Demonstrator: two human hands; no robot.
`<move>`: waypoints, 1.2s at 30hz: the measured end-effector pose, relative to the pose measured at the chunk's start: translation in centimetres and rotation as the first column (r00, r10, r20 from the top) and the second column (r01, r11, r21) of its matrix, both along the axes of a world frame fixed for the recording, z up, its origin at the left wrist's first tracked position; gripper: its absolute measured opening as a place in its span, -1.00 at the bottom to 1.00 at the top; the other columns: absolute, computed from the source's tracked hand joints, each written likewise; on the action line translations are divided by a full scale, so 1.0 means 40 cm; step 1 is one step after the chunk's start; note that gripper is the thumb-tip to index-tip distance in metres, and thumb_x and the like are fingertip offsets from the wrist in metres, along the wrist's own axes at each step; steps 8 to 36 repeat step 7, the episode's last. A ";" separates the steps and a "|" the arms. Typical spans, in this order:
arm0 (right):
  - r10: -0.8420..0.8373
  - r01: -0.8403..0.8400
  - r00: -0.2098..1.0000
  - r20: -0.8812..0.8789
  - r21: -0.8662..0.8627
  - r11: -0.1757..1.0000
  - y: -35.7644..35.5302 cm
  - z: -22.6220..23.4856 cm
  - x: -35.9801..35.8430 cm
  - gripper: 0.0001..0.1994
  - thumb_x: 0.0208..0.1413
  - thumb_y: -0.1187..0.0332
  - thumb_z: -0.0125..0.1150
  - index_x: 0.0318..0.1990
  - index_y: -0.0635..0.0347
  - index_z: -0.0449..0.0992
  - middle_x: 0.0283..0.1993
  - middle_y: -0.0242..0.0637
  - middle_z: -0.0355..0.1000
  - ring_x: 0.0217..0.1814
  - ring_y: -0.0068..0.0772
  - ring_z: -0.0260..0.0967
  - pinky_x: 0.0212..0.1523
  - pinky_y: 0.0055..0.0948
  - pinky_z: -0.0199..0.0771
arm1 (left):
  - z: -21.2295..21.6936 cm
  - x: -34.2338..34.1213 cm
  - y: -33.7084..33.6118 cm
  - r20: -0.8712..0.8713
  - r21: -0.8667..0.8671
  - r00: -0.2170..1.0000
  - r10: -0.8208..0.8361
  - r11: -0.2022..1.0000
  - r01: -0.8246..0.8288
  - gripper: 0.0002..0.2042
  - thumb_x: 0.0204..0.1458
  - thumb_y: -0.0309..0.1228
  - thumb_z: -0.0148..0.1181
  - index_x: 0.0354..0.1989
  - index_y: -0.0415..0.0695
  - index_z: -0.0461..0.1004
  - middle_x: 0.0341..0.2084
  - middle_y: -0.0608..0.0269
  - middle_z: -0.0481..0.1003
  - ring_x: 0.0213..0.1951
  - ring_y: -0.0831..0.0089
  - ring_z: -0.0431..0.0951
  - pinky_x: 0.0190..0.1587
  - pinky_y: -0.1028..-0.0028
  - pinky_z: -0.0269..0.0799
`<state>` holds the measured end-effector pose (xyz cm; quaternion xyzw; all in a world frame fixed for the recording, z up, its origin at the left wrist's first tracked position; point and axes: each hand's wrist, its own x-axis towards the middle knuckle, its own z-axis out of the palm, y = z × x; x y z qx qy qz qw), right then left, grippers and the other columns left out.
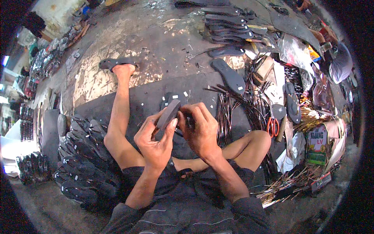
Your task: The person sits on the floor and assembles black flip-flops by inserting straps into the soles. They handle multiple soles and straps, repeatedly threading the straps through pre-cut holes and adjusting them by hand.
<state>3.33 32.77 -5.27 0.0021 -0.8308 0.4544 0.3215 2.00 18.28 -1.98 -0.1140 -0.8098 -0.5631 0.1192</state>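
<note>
In front of my lap, my left hand (152, 139) grips a dark grey sandal sole (168, 114), tilted up on its edge between thumb and fingers. My right hand (201, 129) is close against the sole's right side, its fingers curled together. Whatever those fingers pinch is hidden behind the knuckles. On the mat just beyond the hands lies another dark sole piece (167, 96), partly covered by the raised sole, with small white tags around it.
A pile of black sandals (83, 167) sits left of my legs. To the right are bundles of dark strips (224, 117), orange-handled scissors (273, 126), a loose sole (229, 76) and a green tin (317, 145). Stacked soles (226, 29) stand farther off. A sandal (107, 63) is at my left foot.
</note>
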 end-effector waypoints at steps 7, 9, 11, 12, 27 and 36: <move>0.089 -0.084 0.992 0.088 -0.056 0.995 0.017 -0.040 0.024 -0.12 0.15 0.52 0.54 0.60 -0.09 0.24 0.14 -0.01 0.66 0.25 -0.13 0.69 -0.01 -0.36 0.75 | -0.012 0.010 -0.031 -0.192 -0.182 0.973 -0.129 0.979 0.094 -0.67 0.14 -0.63 0.47 0.11 -0.28 0.71 0.09 0.01 0.72 0.13 0.04 0.74 0.20 0.29 0.64; 0.089 -0.084 0.992 0.088 -0.056 0.995 0.017 -0.040 0.024 -0.12 0.15 0.52 0.54 0.60 -0.09 0.24 0.14 -0.01 0.66 0.25 -0.13 0.69 -0.01 -0.36 0.75 | -0.012 0.010 -0.031 -0.192 -0.182 0.973 -0.129 0.979 0.094 -0.67 0.14 -0.63 0.47 0.11 -0.28 0.71 0.09 0.01 0.72 0.13 0.04 0.74 0.20 0.29 0.64; 0.089 -0.084 0.992 0.088 -0.056 0.995 0.017 -0.040 0.024 -0.12 0.15 0.52 0.54 0.60 -0.09 0.24 0.14 -0.01 0.66 0.25 -0.13 0.69 -0.01 -0.36 0.75 | -0.012 0.010 -0.031 -0.192 -0.182 0.973 -0.129 0.979 0.094 -0.67 0.14 -0.63 0.47 0.11 -0.28 0.71 0.09 0.01 0.72 0.13 0.04 0.74 0.20 0.29 0.64; 0.089 -0.084 0.992 0.088 -0.056 0.995 0.017 -0.040 0.024 -0.12 0.15 0.52 0.54 0.60 -0.09 0.24 0.14 -0.01 0.66 0.25 -0.13 0.69 -0.01 -0.36 0.75 | -0.012 0.010 -0.031 -0.192 -0.182 0.973 -0.129 0.979 0.094 -0.67 0.14 -0.63 0.47 0.11 -0.28 0.71 0.09 0.01 0.72 0.13 0.04 0.74 0.20 0.29 0.64; 0.089 -0.084 0.992 0.088 -0.056 0.995 0.017 -0.040 0.024 -0.12 0.15 0.52 0.54 0.60 -0.09 0.24 0.14 -0.01 0.66 0.25 -0.13 0.69 -0.01 -0.36 0.75 | -0.012 0.010 -0.031 -0.192 -0.182 0.973 -0.129 0.979 0.094 -0.67 0.14 -0.63 0.47 0.11 -0.28 0.71 0.09 0.01 0.72 0.13 0.04 0.74 0.20 0.29 0.64; 0.089 -0.084 0.992 0.088 -0.056 0.995 0.017 -0.040 0.024 -0.12 0.15 0.52 0.54 0.60 -0.09 0.24 0.14 -0.01 0.66 0.25 -0.13 0.69 -0.01 -0.36 0.75 | -0.012 0.010 -0.031 -0.192 -0.182 0.973 -0.129 0.979 0.094 -0.67 0.14 -0.63 0.47 0.11 -0.28 0.71 0.09 0.01 0.72 0.13 0.04 0.74 0.20 0.29 0.64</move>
